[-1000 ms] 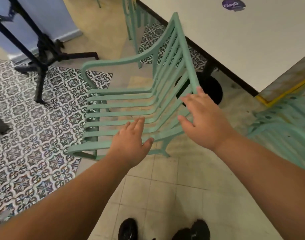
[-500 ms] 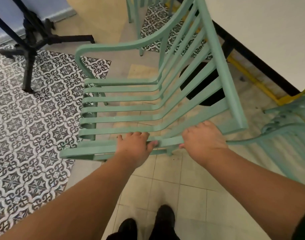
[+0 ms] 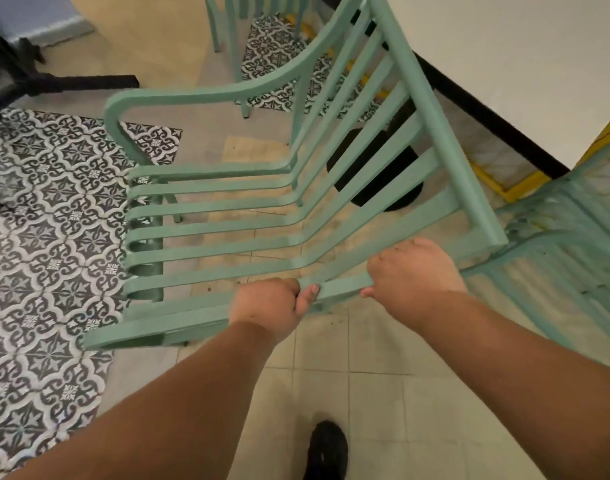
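A mint-green slatted metal chair (image 3: 248, 216) fills the middle of the view, its seat to the left and its backrest rising to the right. My left hand (image 3: 267, 306) grips the nearest side rail where seat meets back, fingers curled over it and thumb underneath. Just to the right, my right hand (image 3: 412, 271) grips the same rail on the backrest side. Both forearms reach in from below.
A white table (image 3: 525, 64) with a black edge and a round black base (image 3: 376, 168) stands at the right. Another green chair (image 3: 573, 244) is at the far right, one more at the top. A black stand (image 3: 26, 81) sits at upper left. My black shoe (image 3: 326, 448) is below.
Both hands went from open and reaching to curled round the chair's near rail. The chair now appears larger and closer in the view.
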A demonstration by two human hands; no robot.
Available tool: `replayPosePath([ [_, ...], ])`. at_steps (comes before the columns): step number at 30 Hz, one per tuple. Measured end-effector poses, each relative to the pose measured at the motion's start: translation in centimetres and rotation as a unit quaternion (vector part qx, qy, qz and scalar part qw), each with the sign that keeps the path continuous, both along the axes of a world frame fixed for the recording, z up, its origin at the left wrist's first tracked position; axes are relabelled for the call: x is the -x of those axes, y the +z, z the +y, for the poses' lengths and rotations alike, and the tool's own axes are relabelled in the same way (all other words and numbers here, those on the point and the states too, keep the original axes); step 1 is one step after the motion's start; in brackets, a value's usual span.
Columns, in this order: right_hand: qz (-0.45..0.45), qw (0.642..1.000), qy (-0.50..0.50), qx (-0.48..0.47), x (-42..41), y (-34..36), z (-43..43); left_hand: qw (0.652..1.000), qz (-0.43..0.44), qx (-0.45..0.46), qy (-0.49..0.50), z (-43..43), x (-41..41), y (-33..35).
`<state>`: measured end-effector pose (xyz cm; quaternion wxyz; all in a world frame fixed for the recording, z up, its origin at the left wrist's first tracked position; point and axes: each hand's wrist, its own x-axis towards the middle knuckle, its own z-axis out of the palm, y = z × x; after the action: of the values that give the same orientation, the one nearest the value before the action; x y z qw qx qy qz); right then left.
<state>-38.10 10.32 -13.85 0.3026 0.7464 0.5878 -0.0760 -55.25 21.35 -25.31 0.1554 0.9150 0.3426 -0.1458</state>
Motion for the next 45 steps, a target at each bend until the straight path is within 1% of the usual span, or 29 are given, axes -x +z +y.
replayPosePath([
  [5,-0.021,0.999,-0.038,0.015,1.5,0.2,-0.1,0.999,-0.014,0.005,-0.032,0.4,0.9,-0.2],
  [12,-0.006,0.995,-0.094,0.016,4.3,1.0,-1.9,0.996,-0.038,0.005,-0.084,-0.3,2.9,-0.6],
  [16,0.001,0.992,-0.116,0.049,6.2,1.7,-2.9,0.991,-0.039,-0.006,-0.125,-1.0,4.0,-0.2],
  [21,0.050,0.978,-0.173,0.102,8.5,2.6,-3.5,0.982,-0.039,-0.013,-0.185,-1.3,5.8,-0.5],
  [23,0.072,0.973,-0.184,0.122,10.1,2.3,-3.6,0.978,-0.034,-0.016,-0.205,-0.5,7.0,-0.7],
  [27,0.105,0.965,-0.212,0.115,12.6,1.9,-2.2,0.970,-0.034,-0.031,-0.238,2.7,8.2,-0.7],
  [34,0.175,0.918,-0.306,0.179,15.1,0.3,2.4,0.960,-0.077,-0.034,-0.266,8.3,10.1,-1.6],
  [40,0.189,0.909,-0.340,0.147,17.0,-1.5,5.3,0.946,-0.071,-0.079,-0.306,12.7,10.0,-1.5],
  [45,0.207,0.898,-0.360,0.145,17.2,-1.8,7.4,0.950,-0.067,-0.093,-0.291,14.9,9.9,-1.5],
])
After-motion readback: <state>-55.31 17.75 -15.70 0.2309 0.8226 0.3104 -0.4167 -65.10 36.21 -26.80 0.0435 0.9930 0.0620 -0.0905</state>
